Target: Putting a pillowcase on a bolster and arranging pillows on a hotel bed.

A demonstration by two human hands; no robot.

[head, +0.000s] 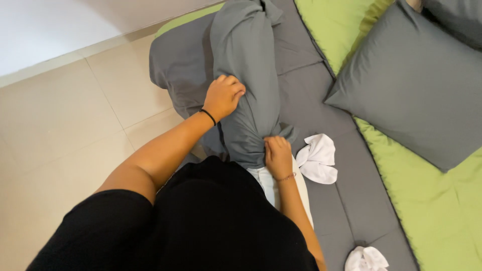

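Note:
A long white bolster pillow (266, 183) lies on the bed with a grey cover (246, 75) pulled over most of it. Only its near white end shows below the cover's hem. My left hand (223, 96) grips a bunch of the grey cover on its left side, fingers closed in the fabric. My right hand (277, 156) pinches the cover's lower hem where the white pillow comes out. A black band sits on my left wrist, a thin bracelet on my right.
A grey and green quilt (351, 200) covers the bed. A large grey pillow (416, 85) lies at the right. One white knotted cloth (317, 158) rests beside my right hand, another (366, 260) near the bottom edge. Pale floor tiles (65, 125) are at the left.

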